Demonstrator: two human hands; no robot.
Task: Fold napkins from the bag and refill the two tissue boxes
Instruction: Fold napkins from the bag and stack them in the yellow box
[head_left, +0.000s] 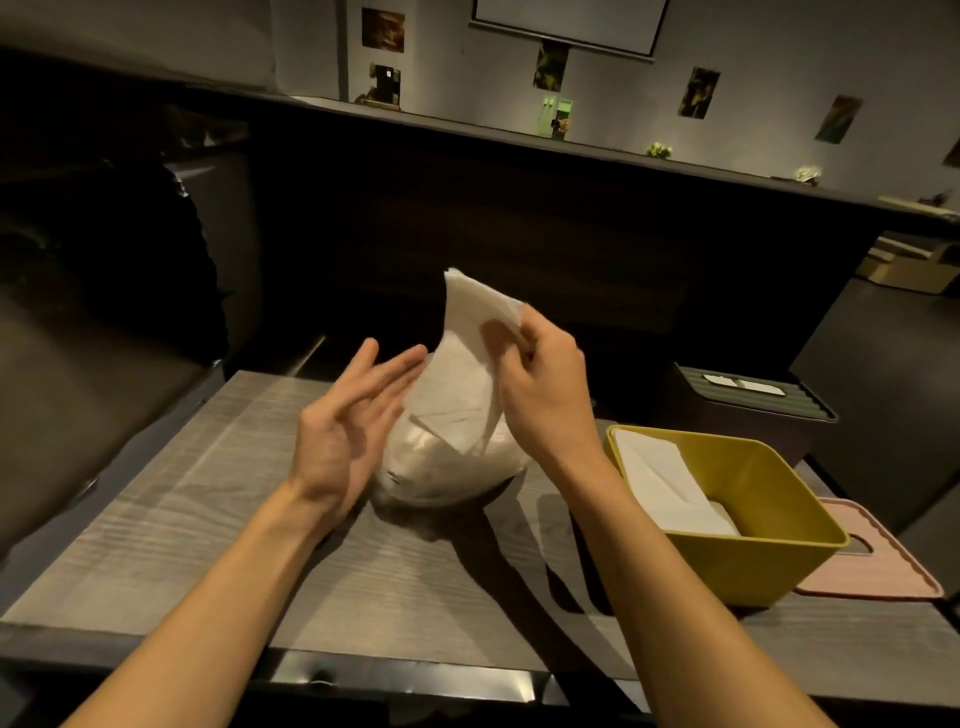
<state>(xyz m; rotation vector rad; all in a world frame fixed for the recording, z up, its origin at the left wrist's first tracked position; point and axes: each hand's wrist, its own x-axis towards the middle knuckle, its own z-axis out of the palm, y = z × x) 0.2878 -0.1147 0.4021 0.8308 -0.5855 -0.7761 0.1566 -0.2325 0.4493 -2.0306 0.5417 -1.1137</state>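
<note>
My right hand (540, 382) pinches a white napkin (467, 353) and holds it up above the clear plastic bag of napkins (447, 467) at the table's middle. My left hand (348, 426) is open with straight fingers, palm turned toward the napkin, fingertips touching its left edge. A yellow tissue box (769, 525) stands open at the right with folded white napkins (665, 483) inside. Behind it sits a dark tissue box (748, 410) with its slotted lid on.
A pink lid (878, 561) lies flat by the yellow box near the table's right edge. The grey wooden table (208, 519) has a metal front edge. A dark bench seat runs along the left, and a dark partition stands behind the table.
</note>
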